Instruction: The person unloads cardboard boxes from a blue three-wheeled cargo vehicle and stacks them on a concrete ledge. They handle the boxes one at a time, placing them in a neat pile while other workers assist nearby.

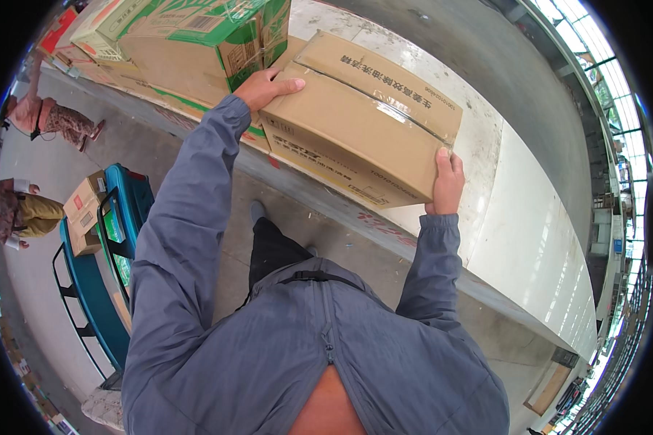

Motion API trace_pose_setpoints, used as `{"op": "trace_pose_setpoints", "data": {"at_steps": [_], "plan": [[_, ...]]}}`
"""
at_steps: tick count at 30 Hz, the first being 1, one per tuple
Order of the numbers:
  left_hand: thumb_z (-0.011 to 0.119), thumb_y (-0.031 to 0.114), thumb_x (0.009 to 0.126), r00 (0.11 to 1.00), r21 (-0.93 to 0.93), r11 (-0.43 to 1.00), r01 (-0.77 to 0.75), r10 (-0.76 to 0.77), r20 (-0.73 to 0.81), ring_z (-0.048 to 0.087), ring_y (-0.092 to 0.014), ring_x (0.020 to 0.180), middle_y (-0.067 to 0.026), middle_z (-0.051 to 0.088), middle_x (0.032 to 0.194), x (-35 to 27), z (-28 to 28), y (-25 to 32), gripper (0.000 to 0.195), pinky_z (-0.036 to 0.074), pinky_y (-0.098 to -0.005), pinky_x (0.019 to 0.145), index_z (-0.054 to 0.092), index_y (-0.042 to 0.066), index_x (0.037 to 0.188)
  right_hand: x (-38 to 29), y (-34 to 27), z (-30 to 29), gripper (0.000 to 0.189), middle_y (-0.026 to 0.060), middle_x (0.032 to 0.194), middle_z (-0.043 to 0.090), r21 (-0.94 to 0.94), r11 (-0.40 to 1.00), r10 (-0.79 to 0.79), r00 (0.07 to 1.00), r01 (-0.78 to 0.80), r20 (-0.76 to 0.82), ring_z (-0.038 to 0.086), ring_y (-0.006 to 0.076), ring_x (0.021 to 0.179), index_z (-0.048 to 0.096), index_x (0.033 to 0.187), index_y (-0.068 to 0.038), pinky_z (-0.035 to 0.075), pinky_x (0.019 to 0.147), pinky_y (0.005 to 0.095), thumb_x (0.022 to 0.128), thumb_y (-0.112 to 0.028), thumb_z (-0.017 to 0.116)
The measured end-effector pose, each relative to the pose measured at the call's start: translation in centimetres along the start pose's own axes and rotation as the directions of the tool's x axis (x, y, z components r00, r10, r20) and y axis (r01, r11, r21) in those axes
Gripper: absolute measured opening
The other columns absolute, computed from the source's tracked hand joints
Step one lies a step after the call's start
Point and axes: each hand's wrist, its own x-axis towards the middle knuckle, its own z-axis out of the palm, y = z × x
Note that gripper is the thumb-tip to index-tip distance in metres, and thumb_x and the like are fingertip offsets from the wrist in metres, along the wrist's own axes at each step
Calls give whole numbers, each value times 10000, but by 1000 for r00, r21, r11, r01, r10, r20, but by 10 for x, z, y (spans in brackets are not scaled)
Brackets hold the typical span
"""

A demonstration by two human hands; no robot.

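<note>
A taped brown cardboard box (359, 117) with printed writing lies on a long white-topped platform (473, 217), tilted a little towards me. My left hand (269, 89) holds its left end, with the thumb on the top face. At the near right corner my right hand (447, 182) grips the box, thumb up on the edge and fingers around the side. Just left of the box, a green and brown carton (185, 60) wrapped in clear tape stands close to my left hand. What lies under the held box is mostly hidden.
More cartons (100, 27) line the platform to the upper left. Teal carts (92, 304) with black rails carry cardboard boxes (84, 209) on the floor at left. Two people (11, 209) (49, 117) are beyond them. A wooden frame (548, 387) lies at lower right.
</note>
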Motion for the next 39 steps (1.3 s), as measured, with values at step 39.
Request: {"op": "trace_pose_setpoints", "data": {"at_steps": [39], "plan": [[859, 426, 812, 997, -224, 972, 75, -76, 4, 697, -182, 964, -118, 712, 1171, 3, 2, -6, 759, 535, -302, 869, 598, -20, 1367, -3, 1, 2, 470, 127, 1166, 669, -34, 999, 18, 998, -20, -64, 611, 164, 1021, 585, 1277, 78, 488, 909, 297, 991, -288, 649]]}}
